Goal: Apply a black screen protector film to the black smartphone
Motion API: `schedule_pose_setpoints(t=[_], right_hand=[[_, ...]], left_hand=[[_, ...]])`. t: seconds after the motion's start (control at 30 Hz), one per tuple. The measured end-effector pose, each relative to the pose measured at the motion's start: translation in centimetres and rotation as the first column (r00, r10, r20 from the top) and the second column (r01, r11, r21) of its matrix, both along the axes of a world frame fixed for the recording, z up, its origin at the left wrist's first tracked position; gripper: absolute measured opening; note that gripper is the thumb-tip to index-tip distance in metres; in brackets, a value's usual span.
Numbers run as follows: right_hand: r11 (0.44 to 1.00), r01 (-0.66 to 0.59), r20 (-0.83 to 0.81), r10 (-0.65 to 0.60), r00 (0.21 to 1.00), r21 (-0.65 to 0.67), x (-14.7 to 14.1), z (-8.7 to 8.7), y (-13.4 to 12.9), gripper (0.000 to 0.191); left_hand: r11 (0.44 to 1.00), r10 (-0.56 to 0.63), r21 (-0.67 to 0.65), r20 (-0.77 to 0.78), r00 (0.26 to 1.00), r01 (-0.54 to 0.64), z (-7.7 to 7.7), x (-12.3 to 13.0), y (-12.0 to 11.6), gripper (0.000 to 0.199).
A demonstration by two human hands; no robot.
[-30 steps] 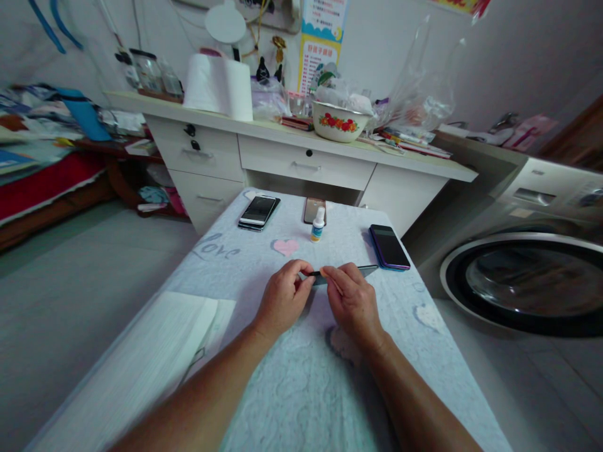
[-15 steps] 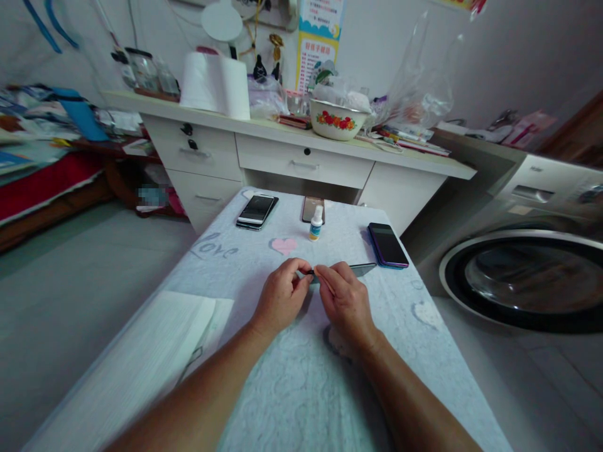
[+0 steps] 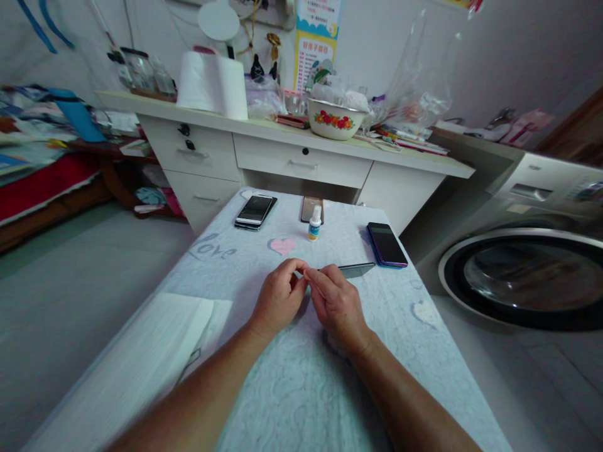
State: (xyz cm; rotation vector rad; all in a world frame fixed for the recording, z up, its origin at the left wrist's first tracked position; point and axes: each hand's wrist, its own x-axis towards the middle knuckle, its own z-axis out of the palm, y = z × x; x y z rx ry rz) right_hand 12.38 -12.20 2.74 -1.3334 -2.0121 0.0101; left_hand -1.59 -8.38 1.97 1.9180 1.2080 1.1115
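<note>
A thin dark phone (image 3: 355,270) is held tilted over the table, its right end showing beyond my right hand. My left hand (image 3: 280,295) is closed in a pinch at the phone's left end, which the fingers cover. Against those fingertips, my right hand (image 3: 336,301) is also pinched shut in front of the phone; whatever lies between its fingers is hidden. Just beyond the hands stands a small white spray bottle (image 3: 315,224) with a blue and yellow label. Behind it lies another phone (image 3: 308,209).
Stacked phones lie at the table's far left (image 3: 255,210) and right (image 3: 387,245). White sheets (image 3: 160,339) rest along the left edge of the cloth-covered table (image 3: 292,389). A white desk (image 3: 301,154) with a flowered bowl (image 3: 335,119) stands behind; a washing machine (image 3: 527,263) is right.
My right hand has shifted slightly left, so its fingertips now meet my left fingertips and cover the dark phone end seen between them before. The phone stays nearly in place.
</note>
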Motion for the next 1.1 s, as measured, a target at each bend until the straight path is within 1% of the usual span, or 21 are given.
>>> schedule_pose_setpoints(t=[0.3,0.63,0.9,1.1], right_hand=[[0.999,0.038,-0.028,-0.038,0.999,-0.006,0.2,0.2,0.0,0.026],[0.99,0.138,-0.035,-0.137,0.99,0.024,1.8,0.4,0.3,0.025],[0.971,0.231,-0.028,-0.23,0.973,0.061,2.4,0.3,0.4,0.023],[0.973,0.225,-0.013,-0.225,0.974,0.052,1.8,0.5,0.4,0.022]], left_hand=[[1.0,-0.009,-0.009,0.016,1.0,0.009,-0.2,0.0,0.1,0.009],[1.0,-0.011,-0.029,0.009,1.0,0.011,0.0,-0.1,0.0,0.007],[1.0,-0.001,-0.026,-0.005,1.0,0.001,0.2,-0.1,-0.1,0.009],[0.999,-0.007,-0.032,0.009,1.0,0.008,0.2,-0.1,-0.1,0.008]])
